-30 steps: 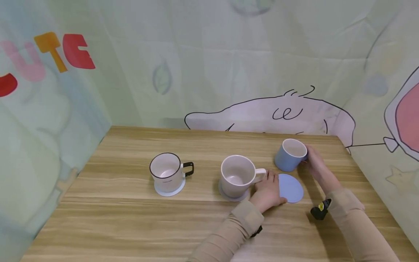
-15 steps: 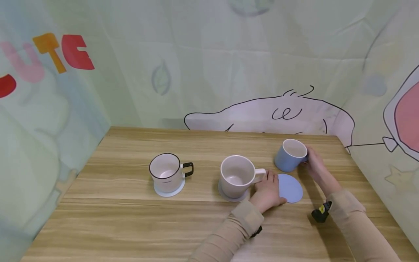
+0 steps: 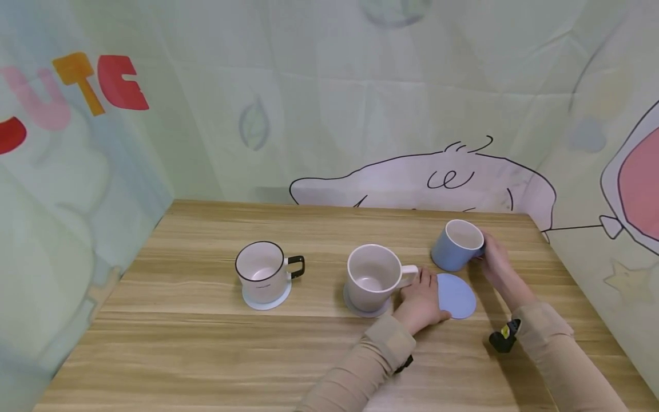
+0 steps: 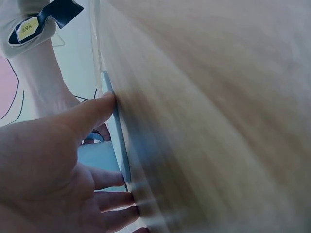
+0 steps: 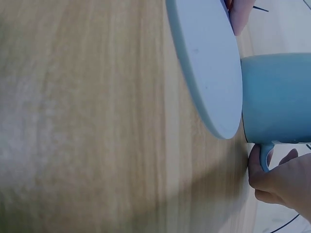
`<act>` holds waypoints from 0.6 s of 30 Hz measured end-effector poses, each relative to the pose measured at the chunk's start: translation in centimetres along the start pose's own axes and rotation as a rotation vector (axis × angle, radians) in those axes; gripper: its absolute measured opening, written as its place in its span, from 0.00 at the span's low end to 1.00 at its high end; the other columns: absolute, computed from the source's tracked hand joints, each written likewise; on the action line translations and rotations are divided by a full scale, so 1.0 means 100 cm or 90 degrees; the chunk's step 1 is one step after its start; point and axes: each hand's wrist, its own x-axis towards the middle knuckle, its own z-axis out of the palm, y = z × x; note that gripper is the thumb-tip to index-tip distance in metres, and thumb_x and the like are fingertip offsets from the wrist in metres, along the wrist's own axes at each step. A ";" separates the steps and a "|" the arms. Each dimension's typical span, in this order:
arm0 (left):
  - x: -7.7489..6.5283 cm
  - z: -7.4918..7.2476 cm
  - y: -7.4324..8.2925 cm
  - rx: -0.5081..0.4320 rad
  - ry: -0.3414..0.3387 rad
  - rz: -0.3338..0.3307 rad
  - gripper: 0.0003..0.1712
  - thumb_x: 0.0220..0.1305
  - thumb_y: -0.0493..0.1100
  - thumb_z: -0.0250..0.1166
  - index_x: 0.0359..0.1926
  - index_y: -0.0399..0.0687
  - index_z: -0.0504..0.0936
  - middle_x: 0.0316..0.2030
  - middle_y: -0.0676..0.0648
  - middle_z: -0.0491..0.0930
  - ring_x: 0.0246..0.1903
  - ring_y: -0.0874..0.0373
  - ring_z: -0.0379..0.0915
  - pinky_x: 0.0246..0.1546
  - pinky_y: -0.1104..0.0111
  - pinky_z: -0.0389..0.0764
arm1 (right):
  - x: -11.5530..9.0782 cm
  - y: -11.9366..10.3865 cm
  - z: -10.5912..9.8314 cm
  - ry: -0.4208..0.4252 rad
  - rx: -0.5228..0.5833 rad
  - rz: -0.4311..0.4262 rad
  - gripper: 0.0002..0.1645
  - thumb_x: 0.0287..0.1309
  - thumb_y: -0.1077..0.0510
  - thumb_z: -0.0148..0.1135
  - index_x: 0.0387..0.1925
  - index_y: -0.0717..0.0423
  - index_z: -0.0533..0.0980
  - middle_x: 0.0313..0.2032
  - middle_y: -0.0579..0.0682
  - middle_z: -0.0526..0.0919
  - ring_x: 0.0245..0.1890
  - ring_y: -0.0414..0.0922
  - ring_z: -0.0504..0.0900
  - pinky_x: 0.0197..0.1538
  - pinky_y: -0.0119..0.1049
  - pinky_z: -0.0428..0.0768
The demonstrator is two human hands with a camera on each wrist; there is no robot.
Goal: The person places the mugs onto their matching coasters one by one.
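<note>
My left hand holds a round blue coaster at its left side, the thumb on one part of the edge and the index finger further along it. Right behind this coaster stands an upright blue mug with a pale inside. My right hand grips the mug's handle from the right. In the right wrist view the mug's base comes right up to the coaster's far rim. A larger white mug stands just left of my left hand, its handle over the fingers.
The white mug sits on a grey coaster. Further left, a white mug with a black rim and handle sits on a pale blue coaster. A printed cloth wall borders the wooden table at the back and sides.
Almost nothing differs. The blue mug tips or shifts very slightly in the right hand's grip, and the left hand stays at the coaster.
</note>
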 end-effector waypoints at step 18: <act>0.002 0.003 0.000 0.003 0.006 0.002 0.51 0.52 0.73 0.62 0.73 0.61 0.56 0.73 0.57 0.54 0.73 0.64 0.48 0.59 0.67 0.72 | -0.008 0.001 0.000 0.005 -0.008 -0.011 0.28 0.73 0.51 0.38 0.21 0.34 0.79 0.22 0.32 0.77 0.26 0.29 0.73 0.34 0.25 0.71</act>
